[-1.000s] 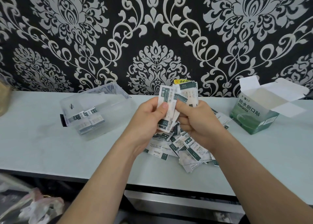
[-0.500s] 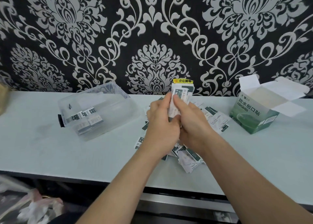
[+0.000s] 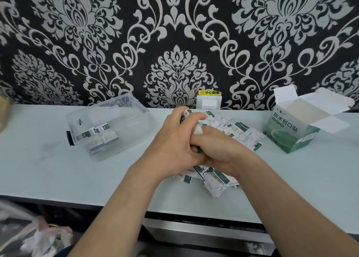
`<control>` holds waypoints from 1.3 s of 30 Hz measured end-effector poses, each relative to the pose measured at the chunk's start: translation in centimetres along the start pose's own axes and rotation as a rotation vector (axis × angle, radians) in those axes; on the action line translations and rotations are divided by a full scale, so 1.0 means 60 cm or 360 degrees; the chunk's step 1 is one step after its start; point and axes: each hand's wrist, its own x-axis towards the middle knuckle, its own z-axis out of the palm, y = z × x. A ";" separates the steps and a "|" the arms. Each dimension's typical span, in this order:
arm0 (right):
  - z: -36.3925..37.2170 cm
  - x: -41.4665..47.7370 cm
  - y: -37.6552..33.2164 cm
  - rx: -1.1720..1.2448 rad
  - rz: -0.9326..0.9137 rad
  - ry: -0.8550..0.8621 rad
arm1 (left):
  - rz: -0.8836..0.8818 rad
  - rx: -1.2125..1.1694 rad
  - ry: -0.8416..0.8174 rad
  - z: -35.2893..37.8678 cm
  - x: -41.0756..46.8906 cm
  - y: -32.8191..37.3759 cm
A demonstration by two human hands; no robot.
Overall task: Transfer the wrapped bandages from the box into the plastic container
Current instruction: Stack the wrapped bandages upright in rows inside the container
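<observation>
A clear plastic container (image 3: 134,118) sits on the pale bench (image 3: 38,159), well to the left of the grip, with a few wrapped bandages (image 3: 101,135) already inside it. At centre, the person's left hand (image 3: 174,142) and right hand (image 3: 221,149) press together with fingers curled. Their joint grip is closed round a bundle (image 3: 195,118) of wrapped bandages, whose white-and-green ends poke out above the knuckles. Beneath the grip, and spreading to its right, a loose heap (image 3: 240,130) of packets lies on the bench. Farther right, well apart from the grip, the green cardboard box (image 3: 285,134) stands with its flaps open; whether anything is left inside cannot be told. The step in hand appears to be gathering and squaring a handful from the heap. The next move would likely call for carrying the bundle leftward over the container's mouth and loosening the grip there. On the way the packets need holding tight enough that the slick wrappers do not fan out and spill.
</observation>
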 end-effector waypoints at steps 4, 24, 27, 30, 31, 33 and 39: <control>-0.002 0.000 -0.001 0.0136 -0.0040 -0.0022 | 0.0003 0.0027 -0.0076 -0.013 0.000 0.001; -0.007 -0.010 -0.013 0.0498 0.0122 -0.0355 | -0.0248 -0.0927 0.0051 -0.049 0.006 -0.011; 0.006 -0.009 -0.017 0.0341 -0.0032 0.0002 | -0.0309 -0.0797 0.0232 -0.056 0.010 -0.011; 0.016 -0.003 -0.028 0.0087 -0.0293 0.0335 | -0.0375 -0.0631 0.0348 -0.067 0.019 -0.025; 0.019 0.000 -0.033 -0.0042 -0.0371 0.0403 | -0.0395 -0.0621 0.0354 -0.072 0.024 -0.028; 0.027 0.006 -0.047 -0.0546 -0.0503 0.0530 | -0.0434 -0.0573 0.0329 -0.085 0.036 -0.034; 0.058 0.042 -0.119 -0.1798 -0.0772 0.0610 | -0.0565 -0.0413 0.0196 -0.153 0.072 -0.063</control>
